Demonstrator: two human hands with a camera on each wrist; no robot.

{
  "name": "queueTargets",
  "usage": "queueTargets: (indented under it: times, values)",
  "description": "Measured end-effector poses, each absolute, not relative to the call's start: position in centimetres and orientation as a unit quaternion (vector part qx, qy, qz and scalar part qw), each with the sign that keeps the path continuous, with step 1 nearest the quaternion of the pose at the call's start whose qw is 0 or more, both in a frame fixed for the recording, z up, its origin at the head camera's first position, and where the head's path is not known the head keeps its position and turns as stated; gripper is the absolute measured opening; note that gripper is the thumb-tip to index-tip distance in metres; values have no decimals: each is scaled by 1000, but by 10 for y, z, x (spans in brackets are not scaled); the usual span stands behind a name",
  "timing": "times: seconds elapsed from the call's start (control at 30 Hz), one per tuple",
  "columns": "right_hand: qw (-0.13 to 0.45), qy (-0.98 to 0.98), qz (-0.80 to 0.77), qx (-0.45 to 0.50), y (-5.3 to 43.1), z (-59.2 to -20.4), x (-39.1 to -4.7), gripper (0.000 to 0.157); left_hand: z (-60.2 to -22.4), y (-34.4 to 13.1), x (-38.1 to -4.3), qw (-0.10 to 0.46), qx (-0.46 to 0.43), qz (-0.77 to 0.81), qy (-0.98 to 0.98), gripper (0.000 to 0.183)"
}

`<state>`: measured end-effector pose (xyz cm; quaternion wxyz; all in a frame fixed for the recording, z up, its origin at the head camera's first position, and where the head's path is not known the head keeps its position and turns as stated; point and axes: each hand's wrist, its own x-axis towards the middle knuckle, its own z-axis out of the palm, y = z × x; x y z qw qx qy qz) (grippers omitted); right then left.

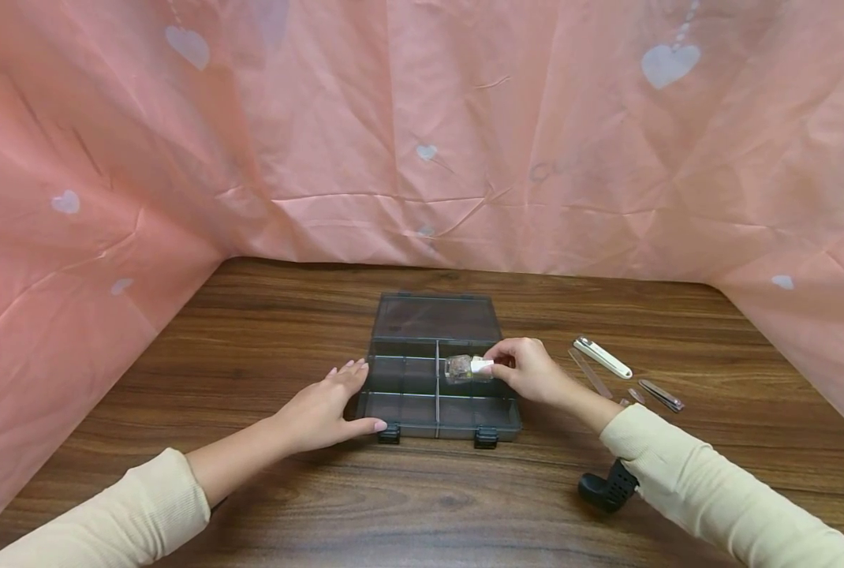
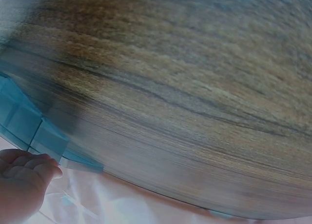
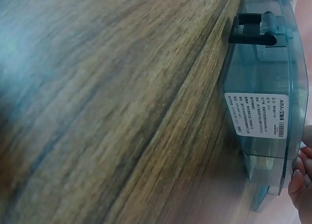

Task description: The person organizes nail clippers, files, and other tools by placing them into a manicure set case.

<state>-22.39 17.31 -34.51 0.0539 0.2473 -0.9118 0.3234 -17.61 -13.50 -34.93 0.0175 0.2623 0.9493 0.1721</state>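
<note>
A dark see-through divider box [image 1: 401, 408] lies with its lid [image 1: 436, 317] folded back and its two black latches facing me. My right hand [image 1: 532, 372] pinches the white cap of a small clear glass bottle [image 1: 457, 368], which looks like nail polish. The bottle lies sideways over the box's right half, beside the middle divider; whether it touches the box floor I cannot tell. Along the box's left side rests my left hand [image 1: 330, 406], fingers spread, thumb by the left latch. In the right wrist view, a white printed label [image 3: 258, 114] marks the box wall; the bottle is not clearly visible there.
Right of the box lie a white nail clipper [image 1: 603, 357], a smaller nail clipper [image 1: 660, 395], a thin clear strip [image 1: 590, 374] and a tiny piece [image 1: 636, 395]. Under the right sleeve shows a black perforated object [image 1: 610, 487]. Pink curtain [image 1: 422, 118] surrounds the wooden table [image 1: 287, 308].
</note>
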Motion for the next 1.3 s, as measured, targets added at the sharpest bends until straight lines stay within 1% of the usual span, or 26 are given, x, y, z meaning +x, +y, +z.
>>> queueTargets:
  times: [0.23, 0.5, 0.7, 0.9, 1.1, 1.3]
  values:
    - [43, -915, 297, 270, 170, -342, -227, 7, -349, -134, -175, 13, 263, 168, 950, 86]
    - [-29, -923, 241, 298, 169, -329, -240, 7, -349, -135, -175, 17, 259, 168, 951, 87]
    - [-59, -928, 217, 295, 168, -324, -245, 8, -348, -135, -175, 15, 263, 168, 950, 87]
    - [-59, -926, 209, 308, 168, -325, -245, 4, -348, -136, -175, 13, 266, 167, 949, 86]
    - [-54, -918, 226, 321, 171, -327, -243, 4, -348, -138, -175, 16, 265, 167, 950, 87]
    - [-26, -912, 223, 343, 174, -330, -242, 6, -349, -138, -175, 15, 267, 169, 949, 87]
